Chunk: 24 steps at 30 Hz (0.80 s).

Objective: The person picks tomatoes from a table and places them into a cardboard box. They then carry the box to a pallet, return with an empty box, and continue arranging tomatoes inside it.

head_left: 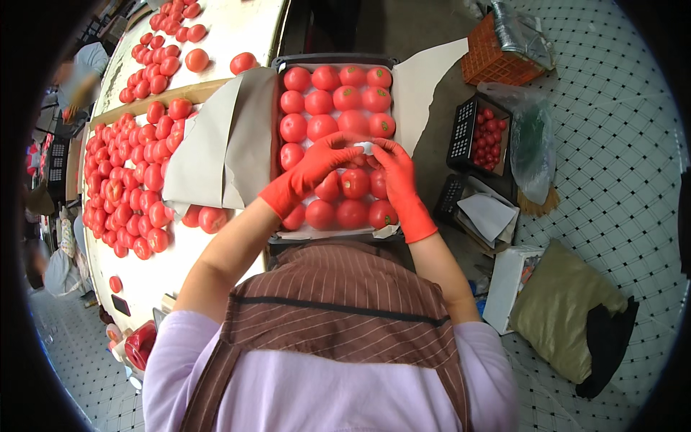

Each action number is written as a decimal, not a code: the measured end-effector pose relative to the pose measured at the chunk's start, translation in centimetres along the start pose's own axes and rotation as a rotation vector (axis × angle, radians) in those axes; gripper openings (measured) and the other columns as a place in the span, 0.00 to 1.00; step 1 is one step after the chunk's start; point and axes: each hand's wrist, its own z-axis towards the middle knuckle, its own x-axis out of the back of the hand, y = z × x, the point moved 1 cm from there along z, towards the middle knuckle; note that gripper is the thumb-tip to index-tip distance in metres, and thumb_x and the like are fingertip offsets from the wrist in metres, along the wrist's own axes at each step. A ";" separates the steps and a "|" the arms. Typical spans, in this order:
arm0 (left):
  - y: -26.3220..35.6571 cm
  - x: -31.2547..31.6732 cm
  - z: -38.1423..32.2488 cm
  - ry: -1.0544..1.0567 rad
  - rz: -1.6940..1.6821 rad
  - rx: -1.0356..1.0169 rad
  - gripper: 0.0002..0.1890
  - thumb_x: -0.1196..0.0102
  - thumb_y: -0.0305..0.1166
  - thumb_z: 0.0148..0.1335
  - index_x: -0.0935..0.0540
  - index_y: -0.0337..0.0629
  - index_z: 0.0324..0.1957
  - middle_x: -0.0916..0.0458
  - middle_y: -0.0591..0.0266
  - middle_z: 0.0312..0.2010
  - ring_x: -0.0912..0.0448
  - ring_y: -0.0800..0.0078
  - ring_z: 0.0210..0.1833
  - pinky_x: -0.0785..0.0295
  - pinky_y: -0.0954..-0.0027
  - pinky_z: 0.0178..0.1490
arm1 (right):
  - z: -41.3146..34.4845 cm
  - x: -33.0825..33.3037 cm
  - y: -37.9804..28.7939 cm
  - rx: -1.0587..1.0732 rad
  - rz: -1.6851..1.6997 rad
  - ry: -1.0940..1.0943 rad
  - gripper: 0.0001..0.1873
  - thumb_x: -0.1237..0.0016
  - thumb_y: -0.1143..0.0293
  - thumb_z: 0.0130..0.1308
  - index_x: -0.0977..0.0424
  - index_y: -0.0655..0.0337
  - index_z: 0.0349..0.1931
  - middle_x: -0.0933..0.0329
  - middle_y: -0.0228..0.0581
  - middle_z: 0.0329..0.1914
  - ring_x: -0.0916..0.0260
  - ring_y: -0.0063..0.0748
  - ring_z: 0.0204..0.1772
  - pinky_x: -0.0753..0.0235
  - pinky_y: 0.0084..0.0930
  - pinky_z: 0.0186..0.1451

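A black crate (334, 57) before me holds rows of tomatoes (321, 128) on a pale liner. Small green stickers (381, 92) show on some fruit, mostly along the right-hand column. In red rubber gloves, my left hand (318, 164) and my right hand (398, 181) meet above the middle rows. Between their fingertips they pinch a small white object (366, 147), too small to identify. My hands and wrists cover several tomatoes beneath. Paper flaps of the lining spread outward, a grey one (251, 129) on the left and a pale one (426, 81) on the right.
Loose tomatoes (124, 183) cover the white table at left, split by a wooden strip (208, 90). At right stand a black crate of small tomatoes (459, 132), an orange crate (488, 56), a white box (507, 291) and an olive cushion (561, 313). People sit far left.
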 end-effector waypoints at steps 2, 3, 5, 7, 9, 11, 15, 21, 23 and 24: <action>-1.7 0.8 -0.3 0.071 -0.070 0.017 0.13 0.42 0.31 0.68 0.21 0.36 0.52 0.18 0.60 0.45 0.19 0.73 0.48 0.23 0.72 0.48 | -0.6 -0.8 -0.2 -0.073 0.159 -0.145 0.12 0.51 0.73 0.70 0.27 0.64 0.51 0.24 0.39 0.51 0.24 0.30 0.50 0.23 0.26 0.54; -1.9 0.8 -0.5 0.106 -0.104 0.022 0.12 0.43 0.30 0.68 0.21 0.36 0.50 0.18 0.60 0.44 0.19 0.72 0.47 0.22 0.73 0.47 | -0.9 -1.1 -0.6 -0.106 0.237 -0.220 0.12 0.52 0.73 0.71 0.28 0.64 0.52 0.24 0.39 0.51 0.24 0.31 0.50 0.23 0.26 0.54; -1.9 0.8 -1.0 0.134 -0.074 -0.050 0.06 0.44 0.27 0.69 0.20 0.35 0.44 0.17 0.61 0.40 0.18 0.72 0.41 0.22 0.73 0.43 | -1.6 -1.7 -1.4 -0.173 0.359 -0.423 0.15 0.56 0.73 0.73 0.31 0.62 0.58 0.27 0.37 0.56 0.27 0.33 0.56 0.27 0.32 0.60; -1.0 0.2 -2.0 0.131 -0.120 -0.065 0.05 0.45 0.25 0.69 0.21 0.34 0.43 0.17 0.61 0.38 0.18 0.73 0.40 0.21 0.72 0.42 | -2.7 -2.4 -1.4 -0.197 0.475 -0.460 0.17 0.57 0.72 0.73 0.32 0.60 0.61 0.29 0.36 0.59 0.29 0.34 0.60 0.30 0.34 0.62; -0.8 -0.3 -2.7 0.218 0.035 -0.135 0.05 0.45 0.24 0.68 0.21 0.33 0.43 0.17 0.59 0.36 0.18 0.73 0.36 0.21 0.72 0.40 | -3.1 -2.4 -1.0 -0.192 0.504 -0.501 0.21 0.58 0.72 0.74 0.36 0.57 0.66 0.34 0.36 0.65 0.35 0.35 0.66 0.34 0.36 0.67; -0.5 -1.2 -3.0 0.386 0.337 -0.265 0.04 0.45 0.24 0.69 0.21 0.33 0.42 0.17 0.58 0.35 0.18 0.73 0.35 0.22 0.72 0.40 | -3.2 -1.8 -0.2 -0.243 0.563 -0.552 0.24 0.59 0.69 0.75 0.39 0.56 0.70 0.38 0.37 0.72 0.40 0.36 0.71 0.35 0.38 0.70; -1.7 4.8 -2.8 0.859 0.246 -0.419 0.08 0.44 0.31 0.69 0.21 0.36 0.43 0.20 0.66 0.31 0.23 0.77 0.34 0.26 0.72 0.40 | -5.2 -5.2 -1.8 -0.350 0.561 -0.345 0.28 0.59 0.58 0.77 0.41 0.62 0.71 0.39 0.42 0.73 0.43 0.40 0.75 0.37 0.39 0.73; 3.5 0.0 -6.6 0.521 -0.150 -0.294 0.13 0.47 0.39 0.73 0.23 0.38 0.44 0.20 0.62 0.32 0.23 0.76 0.31 0.27 0.74 0.38 | 3.6 -8.6 -1.8 -0.146 0.471 -0.111 0.34 0.62 0.45 0.76 0.42 0.62 0.70 0.36 0.41 0.70 0.35 0.40 0.69 0.35 0.36 0.71; 3.8 -4.1 -7.1 0.411 -0.013 -0.433 0.11 0.47 0.35 0.72 0.24 0.37 0.47 0.20 0.62 0.35 0.22 0.74 0.36 0.26 0.72 0.43 | 6.9 -10.0 -1.7 -0.182 0.568 -0.031 0.27 0.60 0.50 0.76 0.34 0.64 0.63 0.33 0.40 0.68 0.32 0.37 0.66 0.32 0.31 0.68; 3.1 -5.2 -7.1 0.446 0.204 -0.537 0.11 0.46 0.32 0.69 0.24 0.36 0.49 0.20 0.61 0.37 0.22 0.73 0.39 0.26 0.71 0.46 | 8.3 -10.5 -1.5 -0.199 0.614 0.012 0.24 0.59 0.53 0.75 0.31 0.65 0.59 0.32 0.39 0.67 0.31 0.35 0.65 0.30 0.29 0.67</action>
